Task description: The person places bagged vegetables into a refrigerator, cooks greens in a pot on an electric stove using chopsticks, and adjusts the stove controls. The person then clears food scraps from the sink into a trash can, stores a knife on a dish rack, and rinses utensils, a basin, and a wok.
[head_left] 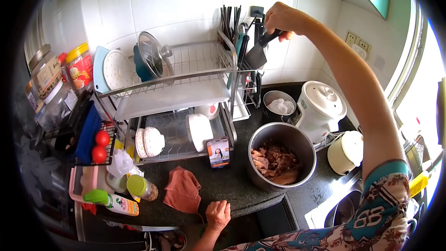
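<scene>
My right hand [281, 18] is raised high at the back wall, its fingers wrapped round the black handle of a spatula [255, 57]. The wide dark blade points down and left, beside the utensil holder on the dish rack. Near the counter's front edge, my left hand [218, 214] is curled into a loose fist, and no object shows in it. A folded reddish-brown cloth [182, 190] lies just left of that hand. Between my two arms stands a deep metal pot [306, 155] with pieces of brown meat [277, 161] inside.
The two-tier dish rack [162, 86] holds bowls, a lidded pot and chopsticks. A phone [218, 152] leans against its front. Behind the metal pot are a small dark pot [279, 103] and a white cooker [320, 107]. Jars, a spray bottle [121, 204] and tomatoes [99, 154] crowd the left.
</scene>
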A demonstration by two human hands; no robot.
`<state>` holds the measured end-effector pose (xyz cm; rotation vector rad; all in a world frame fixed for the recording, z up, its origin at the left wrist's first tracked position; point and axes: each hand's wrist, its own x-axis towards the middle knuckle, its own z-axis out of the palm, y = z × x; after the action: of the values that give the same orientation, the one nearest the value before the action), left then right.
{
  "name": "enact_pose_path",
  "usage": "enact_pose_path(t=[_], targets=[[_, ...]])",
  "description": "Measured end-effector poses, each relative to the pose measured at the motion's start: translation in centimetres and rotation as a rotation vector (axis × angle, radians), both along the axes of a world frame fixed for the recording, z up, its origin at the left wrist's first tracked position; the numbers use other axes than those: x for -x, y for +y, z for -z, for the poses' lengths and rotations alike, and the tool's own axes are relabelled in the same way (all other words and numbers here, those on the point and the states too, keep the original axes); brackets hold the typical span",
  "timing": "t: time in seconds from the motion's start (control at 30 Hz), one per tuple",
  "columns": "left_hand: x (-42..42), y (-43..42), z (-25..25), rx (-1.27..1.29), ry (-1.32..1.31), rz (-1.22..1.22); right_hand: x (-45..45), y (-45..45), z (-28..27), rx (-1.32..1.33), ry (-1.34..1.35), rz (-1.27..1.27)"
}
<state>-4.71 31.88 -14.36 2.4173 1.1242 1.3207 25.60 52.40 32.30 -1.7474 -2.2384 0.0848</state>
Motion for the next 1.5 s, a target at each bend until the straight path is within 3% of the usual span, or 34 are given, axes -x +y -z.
enact_pose_path(t=[0.07, 0.17, 0.23, 0.3, 0.33, 0.37, 0.4, 0.43, 0.47, 0.5, 0.57, 0.63, 0.77, 0.83, 0.97, 1.07, 1.13, 1.17, 1.23, 1.3, 1.37, 1.5], targets=[[0.0, -0.1, -0.1, 0.013, -0.004, 0.004, -0.9, 2.7, 0.8, -0.172, -0.182, -0.337], [-0.1, -0.1, 0.0, 0.017, -0.011, -0.002, -0.3, 4.0, 3.6, -0.154, 0.053, 0.028], [0.0, -0.1, 0.2, 0.014, -0.013, -0.010, 2.4, 2.5, 5.0, -0.087, 0.356, 0.315], [-0.1, 0.0, 0.2, -0.008, -0.006, -0.001, 1.4, 3.9, 6.8, -0.097, 0.359, 0.318], [-0.1, 0.1, 0.1, -0.006, -0.011, 0.002, -0.3, 6.2, 7.8, -0.314, -0.150, 0.157], [-0.1, 0.2, -0.2, -0.019, 0.011, -0.002, -1.4, 6.8, 8.1, -0.439, -0.483, 0.051], [-0.1, 0.2, -0.2, 0.001, 0.021, 0.009, -2.5, 7.4, 8.5, -0.624, -0.807, -0.036], [-0.1, 0.3, -0.5, -0.001, -0.003, 0.034, -2.3, 6.4, 8.8, -0.719, -0.955, -0.050], [0.0, 0.2, -0.8, 0.020, 0.047, 0.043, -0.5, 2.6, 7.9, -0.358, -0.430, 0.111], [-0.1, 0.1, -1.3, 0.033, 0.053, 0.061, 1.5, -1.3, 7.0, -0.176, 0.111, 0.340], [-0.3, 0.0, -0.7, 0.025, 0.027, 0.065, -0.8, -5.3, 8.4, -0.518, -0.045, 0.154], [-0.3, -0.2, -0.3, -0.009, 0.030, 0.071, -0.6, -15.2, 10.1, -0.097, 0.227, 0.184], [0.1, -0.2, 0.9, 0.023, 0.067, 0.070, -6.5, -32.6, 17.1, 0.370, 0.152, 0.165], [0.6, 0.1, 1.6, 0.053, 0.127, 0.066, -7.3, -42.3, 19.8, 0.431, 0.496, 0.658], [0.1, -0.7, 0.0, 0.210, 0.086, 0.141, -10.4, -63.4, 27.0, 0.074, 1.016, 1.245], [-2.8, -3.7, -1.7, 0.237, 0.101, 0.202, -8.9, -78.1, 32.8, -0.403, 1.228, 1.717], [-5.4, -5.6, -1.2, 0.483, -0.084, 0.353, -7.0, -86.0, 37.0, -0.634, 1.254, 1.960], [-7.6, -7.9, -3.5, 0.742, -0.064, 0.365, -6.3, -89.3, 38.7, -0.734, 1.279, 2.060], [-11.6, -11.4, -6.1, 0.819, -0.016, 0.560, -5.0, -94.3, 41.8, -0.692, 1.477, 2.236], [-14.9, -15.0, -7.5, 0.828, -0.002, 0.675, -3.1, -96.6, 44.2, -0.445, 1.450, 2.330], [-17.3, -17.8, -8.5, 0.763, 0.088, 0.791, -1.7, -98.2, 46.1, -0.372, 1.427, 2.442], [-21.7, -23.1, -10.5, 0.715, 0.353, 0.995, -0.6, -101.8, 50.2, -0.828, 1.282, 2.579]])
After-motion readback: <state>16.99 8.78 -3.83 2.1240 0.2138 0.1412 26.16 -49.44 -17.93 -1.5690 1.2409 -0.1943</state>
